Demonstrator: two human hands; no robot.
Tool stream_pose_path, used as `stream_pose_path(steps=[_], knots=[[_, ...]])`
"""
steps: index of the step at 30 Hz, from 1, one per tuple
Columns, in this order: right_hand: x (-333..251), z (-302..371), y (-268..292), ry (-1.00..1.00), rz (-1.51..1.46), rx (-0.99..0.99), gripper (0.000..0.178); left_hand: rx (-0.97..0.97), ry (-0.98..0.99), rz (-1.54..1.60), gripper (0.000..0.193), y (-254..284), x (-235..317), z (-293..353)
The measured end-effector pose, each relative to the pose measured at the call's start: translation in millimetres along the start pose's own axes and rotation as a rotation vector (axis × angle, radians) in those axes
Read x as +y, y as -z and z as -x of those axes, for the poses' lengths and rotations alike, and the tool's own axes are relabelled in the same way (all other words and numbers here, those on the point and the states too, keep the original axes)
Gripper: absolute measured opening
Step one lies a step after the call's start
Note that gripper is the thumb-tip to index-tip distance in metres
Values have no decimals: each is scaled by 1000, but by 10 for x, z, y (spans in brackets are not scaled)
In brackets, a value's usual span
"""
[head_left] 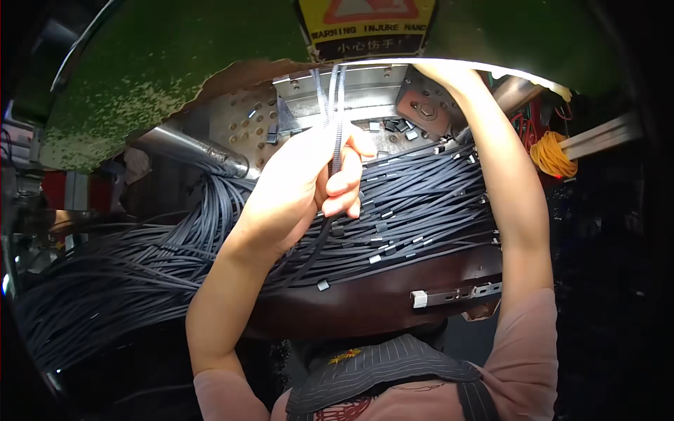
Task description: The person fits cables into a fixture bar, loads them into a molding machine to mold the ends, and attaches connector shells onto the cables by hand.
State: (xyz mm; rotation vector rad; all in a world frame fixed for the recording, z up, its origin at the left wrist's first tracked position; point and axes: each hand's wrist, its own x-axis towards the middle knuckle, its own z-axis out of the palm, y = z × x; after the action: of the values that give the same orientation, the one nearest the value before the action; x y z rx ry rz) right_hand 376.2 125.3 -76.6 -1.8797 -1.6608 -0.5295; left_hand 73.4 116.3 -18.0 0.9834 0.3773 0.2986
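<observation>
My left hand [309, 172] is closed around a few dark cables [336, 151], held upright with a ribbed look above the fingers. Their tops run up behind the edge of a green machine cover [175, 63]. Raised at the right, my right hand [446, 70] passes behind the same cover; its fingers are hidden there, so what they touch does not show. Beneath my left hand lies a thick bundle of dark grey cables [421, 203], several with small silver metal ends. The bundle sweeps away to the left.
Loose metal pieces lie on the lit machine bed near a bolted steel block [425, 109]. A steel post [196, 147] stands left. A slotted metal rail [460, 293] sits on the brown tabletop [337, 302] near me. Coiled yellow wire [554, 153] hangs at right. A warning sign [368, 28] marks the cover.
</observation>
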Motion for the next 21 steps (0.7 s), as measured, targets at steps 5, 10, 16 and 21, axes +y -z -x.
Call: stream_pose_path(steps=[5, 10, 16, 21], knots=[[78, 86, -182, 23, 45, 16, 25, -1, 18, -119, 37, 64, -58, -7], [111, 258, -36, 135, 148, -8, 27, 58, 107, -169, 47, 125, -53, -51], [-838, 279, 393, 237, -150, -9, 12, 400, -862, -2001, 44, 515, 101, -350], [-612, 438, 335, 192, -248, 57, 17, 457, -793, -1932, 30, 689, 125, -556]])
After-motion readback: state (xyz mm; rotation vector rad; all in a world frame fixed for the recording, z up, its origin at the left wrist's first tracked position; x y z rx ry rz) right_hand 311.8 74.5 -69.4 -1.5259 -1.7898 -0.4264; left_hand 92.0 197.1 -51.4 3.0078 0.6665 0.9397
